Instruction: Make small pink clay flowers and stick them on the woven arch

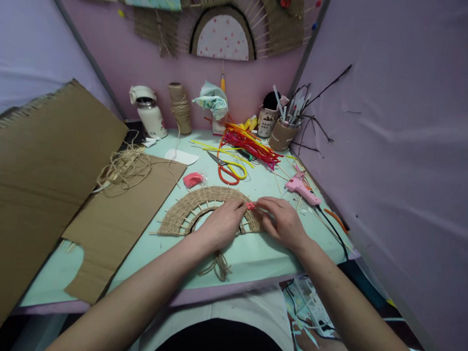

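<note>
A woven twine arch (186, 209) with thin stick spokes lies flat on the pale green table (254, 258). My left hand (221, 223) rests on the arch's right half, fingers curled and pressing it down. My right hand (281, 220) is at the arch's right end, fingers pinched together. Between the two hands' fingertips sits a small pink piece (250, 205), held against the weave. A loose tuft of twine (217, 264) lies near the table's front edge below my left wrist.
Cardboard sheets (113, 217) and a twine tangle (122, 166) lie left. A pink glue gun (302, 188) with its black cord lies right. Scissors (226, 167), coloured pipe cleaners (250, 140), a twine spool (179, 107), a white bottle (150, 111) and tool cups (283, 131) stand behind.
</note>
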`<action>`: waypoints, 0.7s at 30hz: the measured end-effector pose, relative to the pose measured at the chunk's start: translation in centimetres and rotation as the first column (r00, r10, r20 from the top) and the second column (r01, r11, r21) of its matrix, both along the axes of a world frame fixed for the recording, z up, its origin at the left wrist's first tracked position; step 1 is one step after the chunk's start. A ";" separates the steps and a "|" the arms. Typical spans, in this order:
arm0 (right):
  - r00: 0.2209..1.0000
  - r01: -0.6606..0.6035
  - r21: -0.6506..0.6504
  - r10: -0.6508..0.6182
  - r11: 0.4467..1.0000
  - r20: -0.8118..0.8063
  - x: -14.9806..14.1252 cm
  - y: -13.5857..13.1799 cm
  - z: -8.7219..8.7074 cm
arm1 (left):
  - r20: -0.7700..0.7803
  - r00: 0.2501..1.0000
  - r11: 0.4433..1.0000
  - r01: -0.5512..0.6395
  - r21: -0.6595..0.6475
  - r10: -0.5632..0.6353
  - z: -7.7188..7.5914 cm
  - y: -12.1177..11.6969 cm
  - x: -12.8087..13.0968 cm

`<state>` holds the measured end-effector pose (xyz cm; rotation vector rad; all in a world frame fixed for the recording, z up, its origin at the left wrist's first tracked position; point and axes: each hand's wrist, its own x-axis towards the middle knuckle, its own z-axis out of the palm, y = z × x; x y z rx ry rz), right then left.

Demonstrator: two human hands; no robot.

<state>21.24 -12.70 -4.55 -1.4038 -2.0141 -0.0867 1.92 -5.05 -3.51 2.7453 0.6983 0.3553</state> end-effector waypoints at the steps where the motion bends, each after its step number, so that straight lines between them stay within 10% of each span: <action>1: 1.000 0.013 0.016 -0.013 1.000 -0.015 0.0 0.0 0.0 | 0.002 1.000 1.000 -0.001 0.000 0.001 0.0 0.0 0.0; 21: 0.992 0.075 -0.020 -0.077 0.997 -0.102 -0.1 0.2 0.1 | -0.063 0.991 0.993 -0.116 0.031 0.117 1.2 -0.3 -0.2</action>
